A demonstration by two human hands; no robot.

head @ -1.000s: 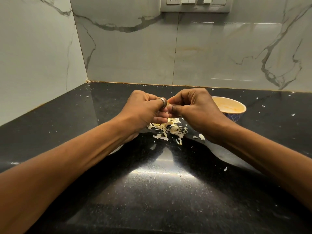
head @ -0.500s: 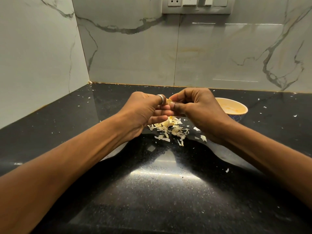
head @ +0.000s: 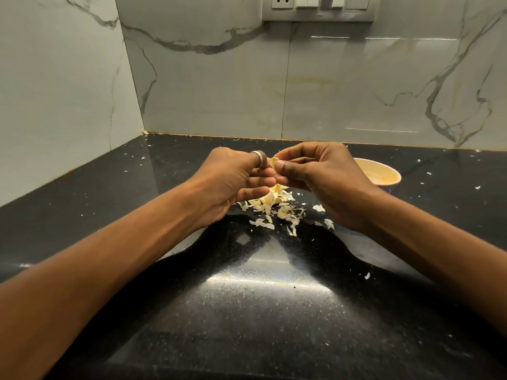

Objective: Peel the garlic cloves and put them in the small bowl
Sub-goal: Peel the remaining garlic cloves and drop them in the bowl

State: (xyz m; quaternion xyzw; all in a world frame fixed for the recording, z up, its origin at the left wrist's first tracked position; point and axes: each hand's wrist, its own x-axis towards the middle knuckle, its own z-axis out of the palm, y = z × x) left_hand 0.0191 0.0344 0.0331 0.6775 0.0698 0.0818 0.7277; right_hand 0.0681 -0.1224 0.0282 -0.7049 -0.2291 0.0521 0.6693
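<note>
Both hands meet above the black counter around one pale garlic clove [head: 273,162]. My left hand [head: 236,179], a ring on one finger, holds the clove with curled fingers. My right hand [head: 315,171] pinches the clove's top between thumb and forefinger. Most of the clove is hidden by the fingers. Right under the hands lies a heap of garlic cloves and peels [head: 274,207]. The small yellow bowl [head: 384,175] stands behind my right wrist, partly covered by it; what it holds cannot be made out.
The black speckled counter [head: 247,311] ends at marble walls on the left and at the back, forming a corner. White peel flecks [head: 367,275] are scattered over it. A switch and socket plate [head: 318,8] sits high on the back wall.
The hands have parted slightly at the top, so more of the clove shows between the fingertips. The view has tilted up a little. The bowl has not moved.
</note>
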